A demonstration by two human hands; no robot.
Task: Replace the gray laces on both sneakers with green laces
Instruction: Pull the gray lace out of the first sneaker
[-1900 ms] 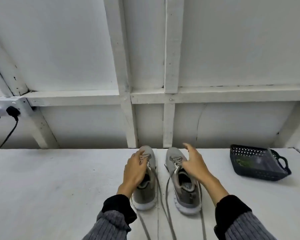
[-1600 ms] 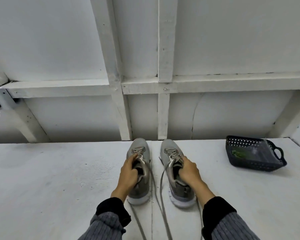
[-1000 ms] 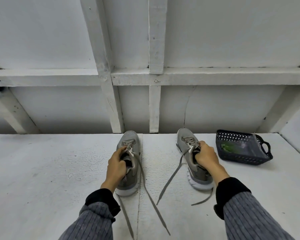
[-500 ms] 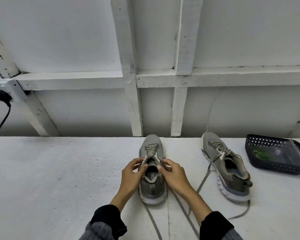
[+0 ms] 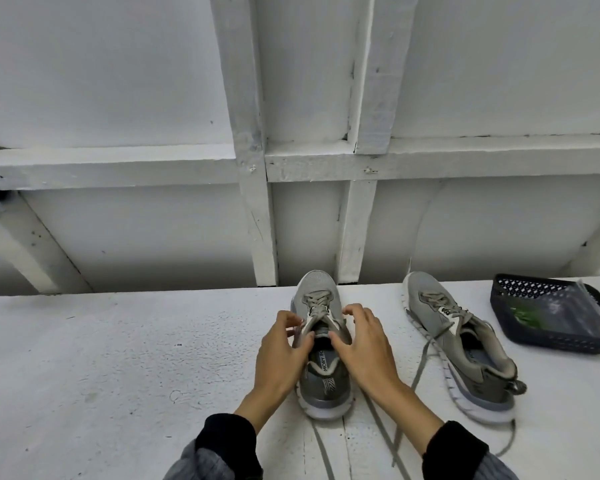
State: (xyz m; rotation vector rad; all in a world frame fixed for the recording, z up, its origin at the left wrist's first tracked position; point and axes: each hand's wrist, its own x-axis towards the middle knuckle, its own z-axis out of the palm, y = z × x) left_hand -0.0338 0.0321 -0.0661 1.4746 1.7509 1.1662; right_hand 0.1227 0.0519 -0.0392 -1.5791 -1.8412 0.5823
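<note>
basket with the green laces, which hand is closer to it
Right. The right hand is on the near sneaker, with the other sneaker between it and the basket; the left hand sits farther left.

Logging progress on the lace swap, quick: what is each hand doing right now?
Left hand: pinches the gray lace at the near sneaker's collar.
Right hand: fingers curled over the collar; grip on anything cannot be told.

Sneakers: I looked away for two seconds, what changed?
The right hand slid the right sneaker away toward the basket, let go, and joined the left hand at the left sneaker. That sneaker stayed put; gray laces remain threaded.
</note>
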